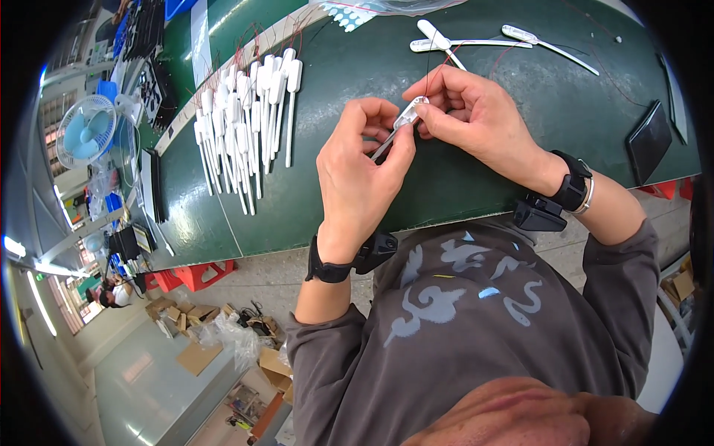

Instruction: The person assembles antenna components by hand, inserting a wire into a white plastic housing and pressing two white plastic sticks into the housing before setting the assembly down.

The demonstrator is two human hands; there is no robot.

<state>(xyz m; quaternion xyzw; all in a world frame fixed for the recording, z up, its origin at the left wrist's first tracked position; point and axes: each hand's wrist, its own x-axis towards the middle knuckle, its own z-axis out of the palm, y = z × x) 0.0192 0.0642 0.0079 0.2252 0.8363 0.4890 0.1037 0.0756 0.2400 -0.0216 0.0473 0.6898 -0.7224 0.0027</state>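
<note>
Between my two hands, over the near part of the green table, is a small white plastic housing with a thin stem and fine wires at its upper end. My left hand pinches it low, near where the stem begins. My right hand is closed at its upper end, thumb and fingers on the housing and wires. Beyond my hands, two similar white stemmed pieces lie crossed. Another white stemmed piece lies to their right. A large group of white stemmed pieces with red wires lies to the left.
The green table has a clear bag with light-blue dots at its far edge. A dark flat case lies at the right. A fan stands far left. Red stools and cardboard boxes are below the table's left side.
</note>
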